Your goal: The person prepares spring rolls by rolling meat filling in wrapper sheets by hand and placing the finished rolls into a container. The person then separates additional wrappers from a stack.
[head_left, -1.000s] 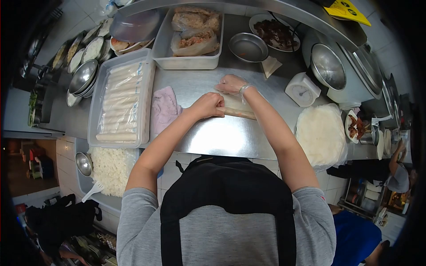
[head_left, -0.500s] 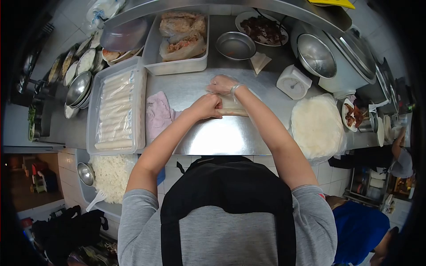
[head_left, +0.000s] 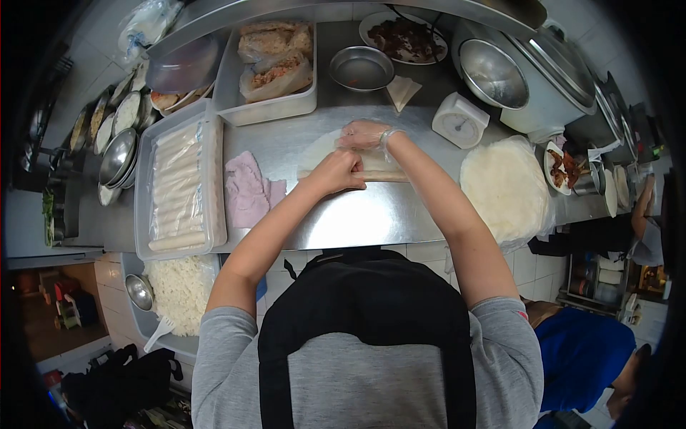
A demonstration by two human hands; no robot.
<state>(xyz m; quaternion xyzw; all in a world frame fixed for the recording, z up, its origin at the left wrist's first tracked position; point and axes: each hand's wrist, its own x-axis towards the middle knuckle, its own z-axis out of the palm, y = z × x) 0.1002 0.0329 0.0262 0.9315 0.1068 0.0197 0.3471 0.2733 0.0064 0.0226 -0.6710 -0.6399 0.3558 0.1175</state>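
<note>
A thin, pale round wrapper lies on the steel counter in front of me. Along its near edge runs a rolled strip, like a spring roll partly wound up. My bare left hand is closed, its fingers curled down on the left part of this roll. Just beyond it, my right hand, in a clear plastic glove, rests over the wrapper with bent fingers. What those fingers hold, if anything, is hidden. A pink cloth lies left of my left forearm.
Finished rolls under plastic fill a tub at left. Behind are a filling container, a metal bowl and a scale. Stacked wrappers lie right. A tray of white shreds is lower left; a person in blue stands lower right.
The view has shifted slightly, so the counter items appear farther left. More of the wrapper now shows left of my hands. Both hands stay close together at the roll.
</note>
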